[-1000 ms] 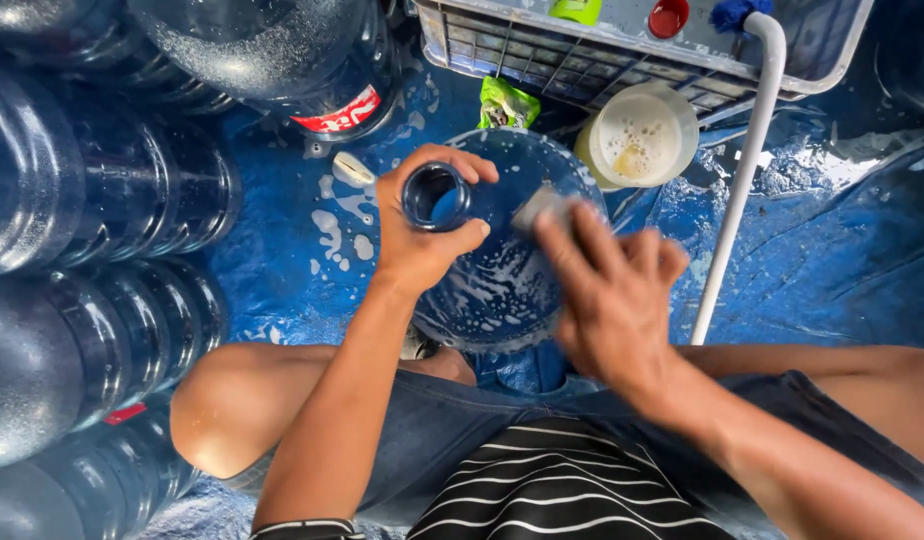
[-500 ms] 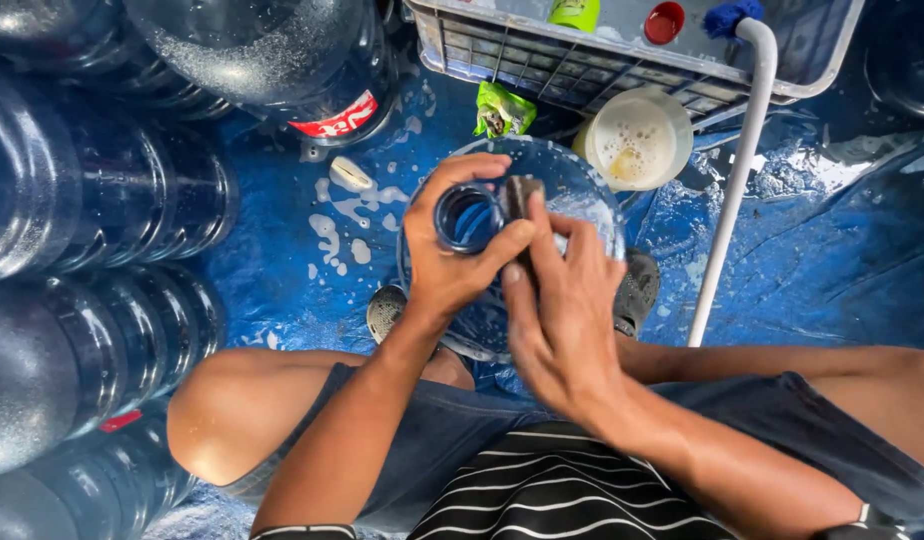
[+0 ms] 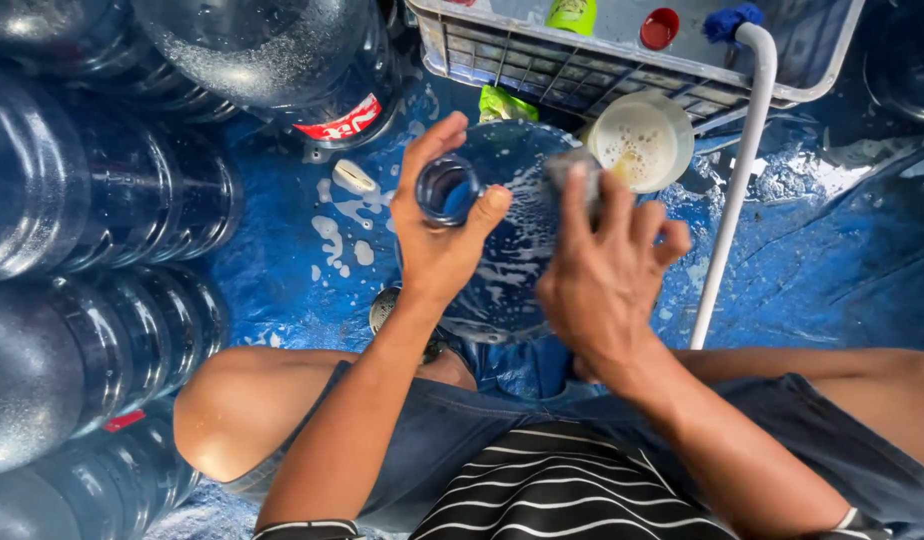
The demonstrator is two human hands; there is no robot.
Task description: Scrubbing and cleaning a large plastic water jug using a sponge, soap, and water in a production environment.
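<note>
You had the soapy water jug (image 3: 502, 250) upright between your knees, neck toward you, your left hand (image 3: 440, 235) curled around its mouth while your right hand (image 3: 602, 275) pinched a grey scrubbing sponge (image 3: 572, 175) flat against its far shoulder, nearer the foamy tub (image 3: 642, 140).

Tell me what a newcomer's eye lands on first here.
At centre, the left hand grips the neck of a soapy blue water jug, while the right hand presses a sponge to its shoulder. Dark empty jugs crowd the left side; a foamy white bowl sits above.
</note>
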